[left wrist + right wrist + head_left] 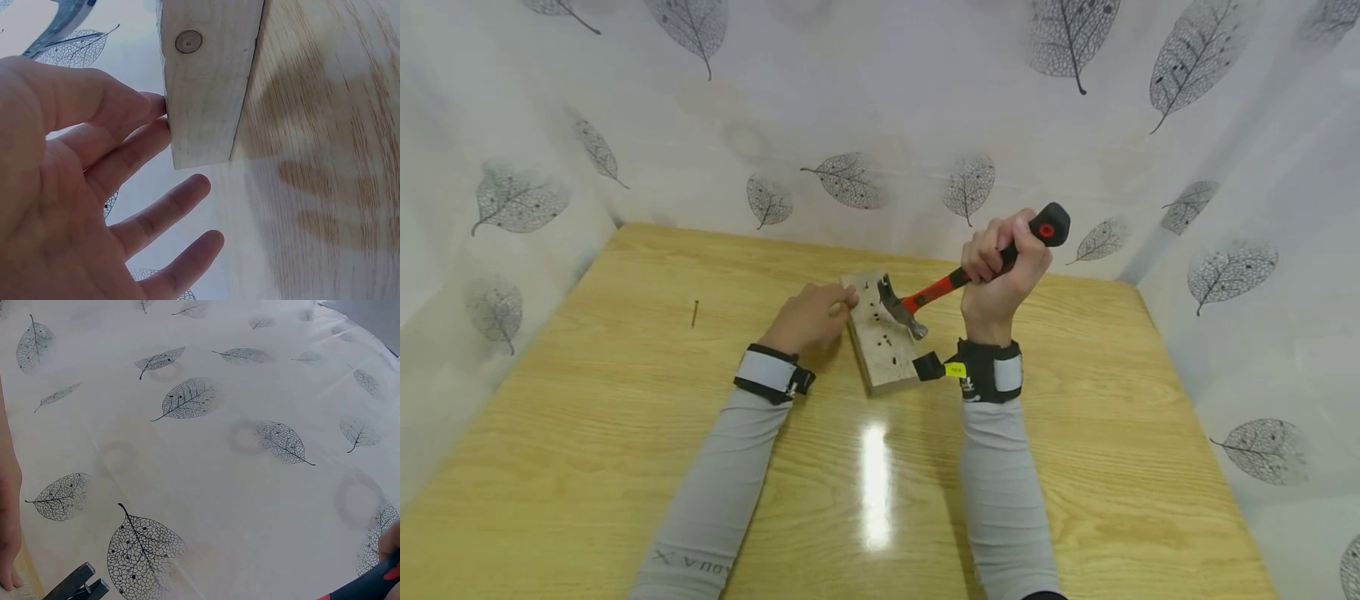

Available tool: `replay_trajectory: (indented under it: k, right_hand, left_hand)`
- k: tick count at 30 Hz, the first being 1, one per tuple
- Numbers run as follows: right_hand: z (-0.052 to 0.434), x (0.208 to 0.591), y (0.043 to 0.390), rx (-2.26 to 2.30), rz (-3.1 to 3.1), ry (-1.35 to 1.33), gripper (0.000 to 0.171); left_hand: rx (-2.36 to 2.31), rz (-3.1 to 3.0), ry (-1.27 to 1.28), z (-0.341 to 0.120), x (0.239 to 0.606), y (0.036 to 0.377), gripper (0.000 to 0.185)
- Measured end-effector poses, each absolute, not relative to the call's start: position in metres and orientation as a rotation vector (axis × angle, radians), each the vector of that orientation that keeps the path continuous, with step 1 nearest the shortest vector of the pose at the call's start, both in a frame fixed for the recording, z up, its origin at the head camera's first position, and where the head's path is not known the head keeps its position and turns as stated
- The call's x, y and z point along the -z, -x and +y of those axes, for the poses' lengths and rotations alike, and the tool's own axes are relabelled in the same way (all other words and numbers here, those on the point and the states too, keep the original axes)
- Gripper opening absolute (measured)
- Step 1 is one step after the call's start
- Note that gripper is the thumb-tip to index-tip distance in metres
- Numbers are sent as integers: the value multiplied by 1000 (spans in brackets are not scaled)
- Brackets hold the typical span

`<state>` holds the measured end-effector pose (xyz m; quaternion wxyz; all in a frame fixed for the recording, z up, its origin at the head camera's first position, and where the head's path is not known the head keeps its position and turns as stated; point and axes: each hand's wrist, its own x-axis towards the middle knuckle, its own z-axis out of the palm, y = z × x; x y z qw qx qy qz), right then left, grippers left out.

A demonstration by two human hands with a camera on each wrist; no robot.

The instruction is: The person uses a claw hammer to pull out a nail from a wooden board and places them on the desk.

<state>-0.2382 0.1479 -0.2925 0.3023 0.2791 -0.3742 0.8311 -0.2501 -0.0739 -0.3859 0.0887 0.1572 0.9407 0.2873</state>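
A thick wooden board [880, 346] lies on the table, its top dotted with small dark marks. My left hand [807, 318] is at its far left corner. In the left wrist view, thumb and forefinger meet at the upper edge of the board [209, 94], beside a knot; the other fingers [162, 212] spread out. Whatever may be between the two tips is hidden. My right hand [1000, 267] grips a claw hammer [928, 293] by its black and red handle. The steel head appears over the board in the head view. Only the hammer handle [369, 584] shows at the right wrist view's lower right.
A single nail [695, 313] lies on the wooden table [625, 400], left of my left hand. White cloth with a leaf print [880, 108] surrounds the back and sides. A black wrist camera [928, 367] sticks out over the board's near right corner.
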Motion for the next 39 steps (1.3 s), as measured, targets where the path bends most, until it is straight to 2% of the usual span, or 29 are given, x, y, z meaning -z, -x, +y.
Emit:
replay_trajectory:
  k: [12, 24, 39]
  right_hand:
    - [145, 293, 234, -2250, -987, -724, 24]
    - [146, 294, 234, -2242, -996, -724, 23]
    - [146, 295, 236, -2243, -1005, -730, 24]
  left_hand:
    - [-1071, 2749, -583, -81, 389, 252, 35]
    - [-1430, 2645, -674, -59, 388, 250, 33]
    - [-1442, 2755, -658, -54, 390, 249, 22]
